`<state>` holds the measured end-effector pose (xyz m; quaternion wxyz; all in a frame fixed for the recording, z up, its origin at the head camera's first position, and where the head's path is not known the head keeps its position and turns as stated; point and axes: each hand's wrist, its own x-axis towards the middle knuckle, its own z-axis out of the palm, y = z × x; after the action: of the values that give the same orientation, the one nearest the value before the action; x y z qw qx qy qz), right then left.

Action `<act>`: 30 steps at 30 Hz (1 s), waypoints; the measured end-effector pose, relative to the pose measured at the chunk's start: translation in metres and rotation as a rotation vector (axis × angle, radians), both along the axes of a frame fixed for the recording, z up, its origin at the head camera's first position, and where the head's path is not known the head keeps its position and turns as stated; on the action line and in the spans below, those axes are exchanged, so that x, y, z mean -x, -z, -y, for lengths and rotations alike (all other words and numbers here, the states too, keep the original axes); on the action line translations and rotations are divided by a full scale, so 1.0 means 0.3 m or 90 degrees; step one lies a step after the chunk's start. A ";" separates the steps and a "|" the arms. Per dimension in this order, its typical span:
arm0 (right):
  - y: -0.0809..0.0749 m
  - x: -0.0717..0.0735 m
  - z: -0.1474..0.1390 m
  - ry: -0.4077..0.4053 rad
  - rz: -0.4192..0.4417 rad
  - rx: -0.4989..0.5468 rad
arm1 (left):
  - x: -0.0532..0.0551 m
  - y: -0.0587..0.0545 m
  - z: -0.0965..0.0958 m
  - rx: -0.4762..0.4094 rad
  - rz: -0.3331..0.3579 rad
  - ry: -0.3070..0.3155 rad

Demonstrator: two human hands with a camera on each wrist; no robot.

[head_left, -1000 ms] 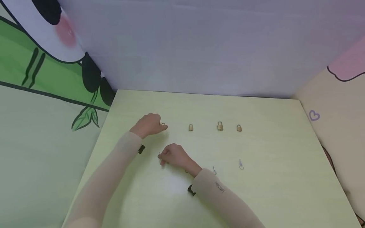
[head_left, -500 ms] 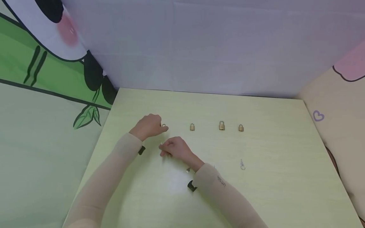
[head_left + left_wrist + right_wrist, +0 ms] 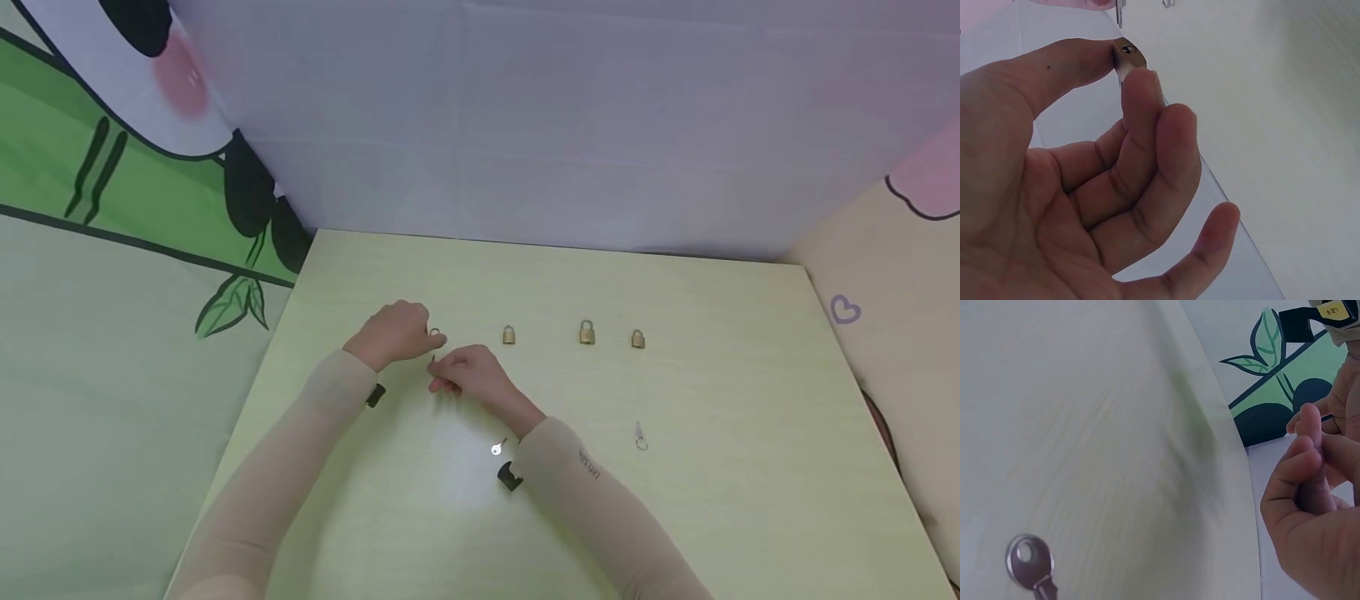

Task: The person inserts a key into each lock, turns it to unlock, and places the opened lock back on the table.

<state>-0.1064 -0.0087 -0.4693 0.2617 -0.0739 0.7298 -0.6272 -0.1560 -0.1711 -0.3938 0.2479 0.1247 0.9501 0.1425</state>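
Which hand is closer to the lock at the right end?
Right. The right hand is left of that lock; the left hand is farther left, holding another lock.

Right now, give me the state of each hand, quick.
Left hand: pinching a brass padlock.
Right hand: pinching what looks like a key.

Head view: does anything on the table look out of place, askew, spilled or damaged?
Nothing looks spilled or plainly damaged. Mildly odd: the three loose padlocks are unevenly spaced, the right two closer together, and the key by the right sleeve lies at a slant.
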 end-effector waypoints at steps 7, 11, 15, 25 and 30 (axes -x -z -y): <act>0.008 0.010 -0.002 0.015 0.022 0.027 | -0.005 -0.007 -0.003 0.000 -0.001 0.000; 0.006 0.015 -0.002 0.019 0.031 0.040 | -0.005 -0.010 -0.007 0.000 0.005 0.006; 0.005 0.017 -0.002 0.027 0.030 0.040 | -0.005 -0.015 -0.015 0.001 0.004 0.013; -0.001 0.019 -0.005 0.028 0.035 0.047 | -0.004 -0.024 -0.020 0.016 -0.003 0.017; 0.004 0.024 -0.005 0.029 0.033 0.049 | -0.007 -0.024 -0.018 0.025 -0.006 0.019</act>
<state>-0.1135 -0.0072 -0.4704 0.2631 -0.0514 0.6995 -0.6624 -0.1539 -0.1657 -0.3865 0.2480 0.1345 0.9519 0.1198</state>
